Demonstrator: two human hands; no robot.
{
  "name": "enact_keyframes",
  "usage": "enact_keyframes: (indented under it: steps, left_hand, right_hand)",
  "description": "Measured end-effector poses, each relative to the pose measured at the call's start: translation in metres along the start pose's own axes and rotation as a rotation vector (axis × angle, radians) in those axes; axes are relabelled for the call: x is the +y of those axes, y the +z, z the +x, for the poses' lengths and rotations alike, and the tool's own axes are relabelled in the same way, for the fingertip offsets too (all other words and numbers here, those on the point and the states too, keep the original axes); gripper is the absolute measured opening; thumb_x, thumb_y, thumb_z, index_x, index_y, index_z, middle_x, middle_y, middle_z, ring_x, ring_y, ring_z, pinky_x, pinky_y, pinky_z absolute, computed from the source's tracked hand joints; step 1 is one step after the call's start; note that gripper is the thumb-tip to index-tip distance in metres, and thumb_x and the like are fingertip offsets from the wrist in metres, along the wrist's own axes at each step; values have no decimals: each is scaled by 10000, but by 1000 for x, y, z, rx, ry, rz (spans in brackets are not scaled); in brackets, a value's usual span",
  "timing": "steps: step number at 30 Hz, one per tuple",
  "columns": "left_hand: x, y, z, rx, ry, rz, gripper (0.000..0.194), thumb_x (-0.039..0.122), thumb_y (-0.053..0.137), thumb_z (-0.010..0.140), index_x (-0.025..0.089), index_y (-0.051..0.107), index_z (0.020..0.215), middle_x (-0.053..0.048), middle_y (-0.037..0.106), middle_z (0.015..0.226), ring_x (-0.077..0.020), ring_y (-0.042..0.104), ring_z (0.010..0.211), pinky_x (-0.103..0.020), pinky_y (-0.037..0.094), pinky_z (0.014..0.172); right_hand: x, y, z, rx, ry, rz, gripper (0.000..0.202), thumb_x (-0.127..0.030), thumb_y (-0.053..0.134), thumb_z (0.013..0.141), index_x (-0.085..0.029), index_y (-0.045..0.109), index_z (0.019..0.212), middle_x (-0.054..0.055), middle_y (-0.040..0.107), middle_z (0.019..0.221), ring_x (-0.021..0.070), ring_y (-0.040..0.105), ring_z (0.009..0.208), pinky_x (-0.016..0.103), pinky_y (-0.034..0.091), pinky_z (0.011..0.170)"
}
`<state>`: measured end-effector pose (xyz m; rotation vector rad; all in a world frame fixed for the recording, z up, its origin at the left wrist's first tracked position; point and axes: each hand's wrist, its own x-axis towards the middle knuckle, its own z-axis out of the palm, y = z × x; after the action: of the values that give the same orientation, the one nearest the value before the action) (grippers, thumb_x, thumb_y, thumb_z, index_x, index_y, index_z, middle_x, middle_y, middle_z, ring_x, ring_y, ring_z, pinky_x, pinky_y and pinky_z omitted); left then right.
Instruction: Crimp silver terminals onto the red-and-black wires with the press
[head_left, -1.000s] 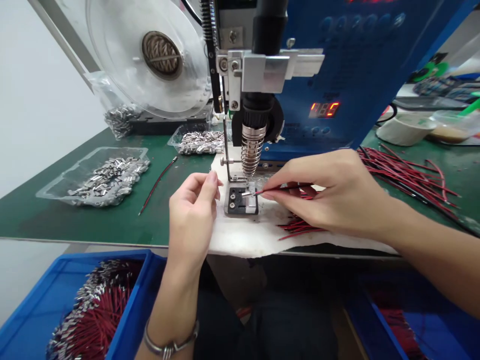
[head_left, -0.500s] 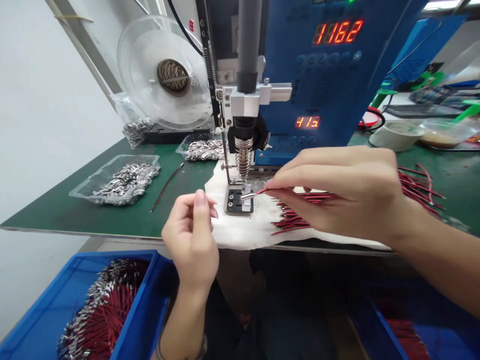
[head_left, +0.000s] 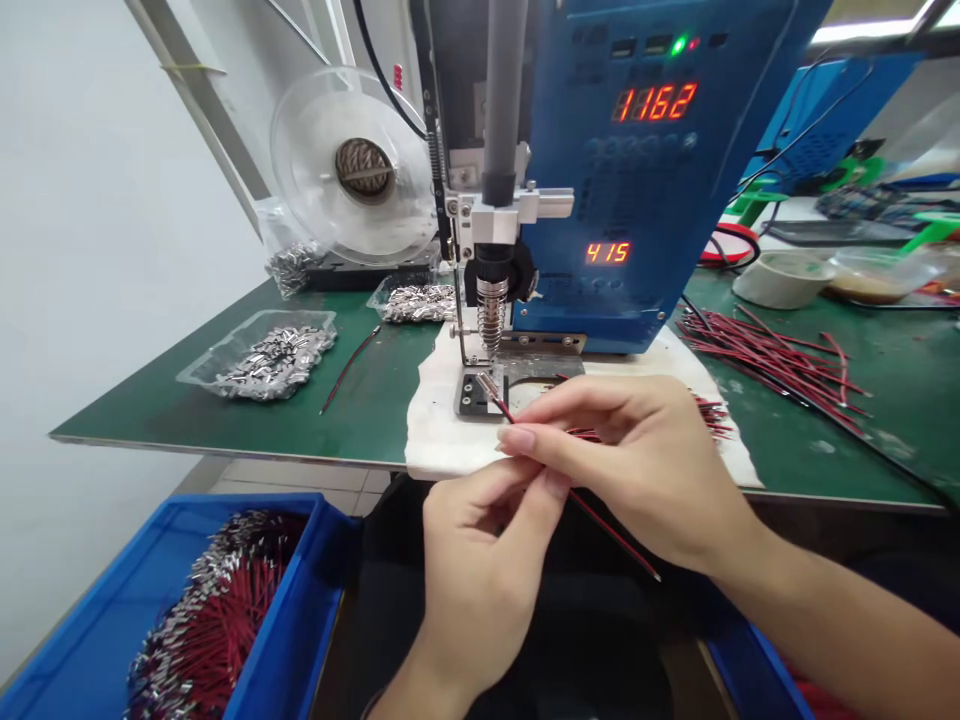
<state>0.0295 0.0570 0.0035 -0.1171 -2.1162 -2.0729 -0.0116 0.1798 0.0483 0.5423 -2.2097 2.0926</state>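
Observation:
A red and black wire [head_left: 615,532] with a small silver metal part [head_left: 489,386] on its upper end runs diagonally through both hands. My right hand [head_left: 637,460] pinches it close behind the metal part. Just below, my left hand [head_left: 487,570] has thumb and fingers pressed together at the same wire; its fingertips are partly hidden. The metal part is in front of the small black fixture [head_left: 471,396], under the spring-wrapped tip [head_left: 492,310] of the blue machine [head_left: 600,180].
Clear trays of silver parts [head_left: 277,360] [head_left: 420,302] and a single wire [head_left: 349,370] lie at the left. More red wires [head_left: 772,350] are on the right. A blue bin [head_left: 315,560] of finished-looking wires stands lower left, below the table edge.
My left hand has moved right and up to the wire, meeting my right hand. My right hand has come lower and nearer, and the wire's silver end now points up and left.

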Motion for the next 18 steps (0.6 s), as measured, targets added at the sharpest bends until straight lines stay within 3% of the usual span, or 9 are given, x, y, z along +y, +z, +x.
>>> enact_keyframes:
  steps: [3, 6, 9, 14, 18]
  left_hand:
    - [-3, -2, -4, 7, -55, -49, 242, 389, 679, 896, 220, 781, 756, 18, 503, 498, -76, 341, 415, -228, 361, 417]
    - [-1, -10, -10, 10, -46, 39, 253, 369, 661, 907, 229, 773, 729, -2, 632, 587, -115, 539, 516, -230, 476, 539]
    - [4, -34, -5, 106, -28, 269, 286, 388, 649, 906, 229, 728, 682, 13, 659, 609, -116, 560, 531, -221, 437, 524]
    - [13, -96, 48, 251, 100, 989, 432, 496, 533, 925, 214, 592, 603, 3, 465, 472, -152, 439, 497, -286, 315, 533]
    - [22, -126, 101, 28, -98, 1582, 393, 458, 441, 920, 220, 657, 694, -122, 699, 768, -302, 628, 720, -351, 348, 589]
  right_hand:
    - [5, 4, -1, -2, 90, 140, 132, -244, 884, 663, -190, 769, 701, 17, 752, 678, 140, 699, 580, 180, 546, 488]
    - [9, 6, -2, 0, 114, 151, 163, -273, 892, 654, -186, 764, 705, 28, 759, 697, 155, 700, 568, 199, 549, 466]
    - [13, 4, -6, 12, 47, 21, 130, -249, 876, 685, -199, 786, 765, 28, 777, 755, 165, 724, 630, 209, 578, 537]
    - [21, -10, -19, 56, -90, -161, 56, -268, 806, 789, -220, 787, 769, 11, 755, 696, 145, 698, 600, 214, 570, 567]
    - [25, -21, -27, 73, -137, -253, 83, -295, 785, 819, -232, 781, 766, 10, 755, 696, 135, 680, 574, 210, 560, 545]
